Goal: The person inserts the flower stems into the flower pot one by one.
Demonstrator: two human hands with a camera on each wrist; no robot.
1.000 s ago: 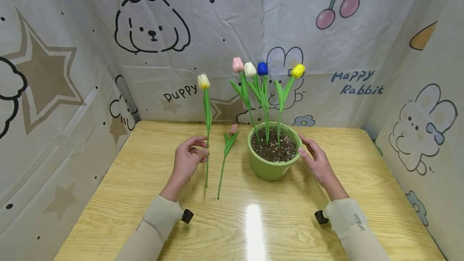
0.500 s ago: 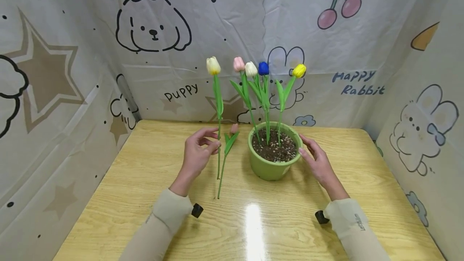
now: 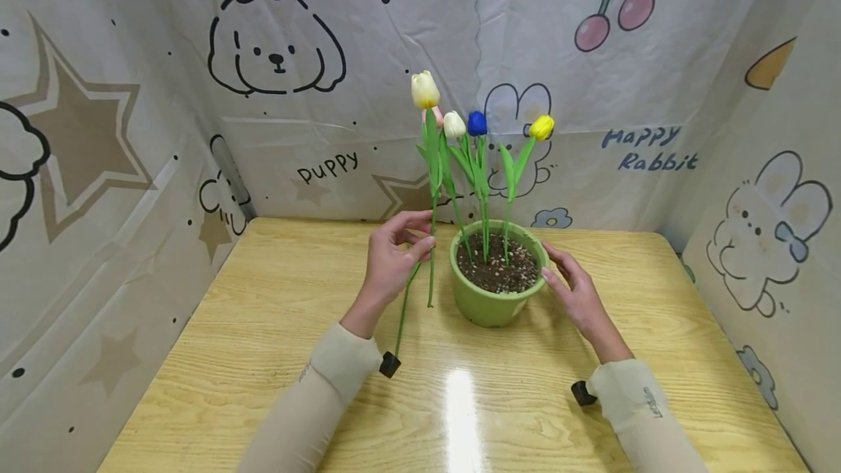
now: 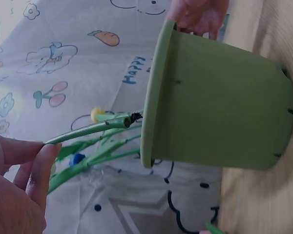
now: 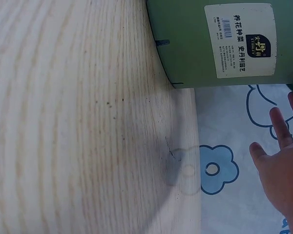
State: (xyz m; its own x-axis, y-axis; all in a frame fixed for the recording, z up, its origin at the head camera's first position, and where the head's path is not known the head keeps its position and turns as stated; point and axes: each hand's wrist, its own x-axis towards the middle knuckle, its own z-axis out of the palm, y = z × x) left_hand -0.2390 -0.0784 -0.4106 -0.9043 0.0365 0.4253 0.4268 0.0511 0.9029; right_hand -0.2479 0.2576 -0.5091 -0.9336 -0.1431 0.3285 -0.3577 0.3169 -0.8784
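Between thumb and fingers, my left hand (image 3: 392, 261) pinches the green stem of a cream tulip (image 3: 425, 90), held nearly upright just left of the green flowerpot (image 3: 489, 306). In the left wrist view, the stem's cut end (image 4: 119, 123) hangs near the pot's rim, with dark bits on its tip. Fingers of my right hand (image 3: 578, 305) rest against the pot's right rim; in the right wrist view they look spread and fairly straight. A white tulip (image 3: 453, 125), a blue tulip (image 3: 477, 123), a yellow tulip (image 3: 542, 127) and a partly hidden pink tulip (image 3: 434, 118) stand in the soil (image 3: 502, 279).
Another tulip stem (image 3: 401, 316) lies on the wooden table (image 3: 525, 414), its flower hidden behind my left hand. A printed curtain (image 3: 407, 35) hangs behind and along both sides. The pot carries a white label (image 5: 241, 41).
My left hand has moved right and upward with the cream tulip, from left of the lying tulip to beside the pot. My right hand has stayed at the rim.
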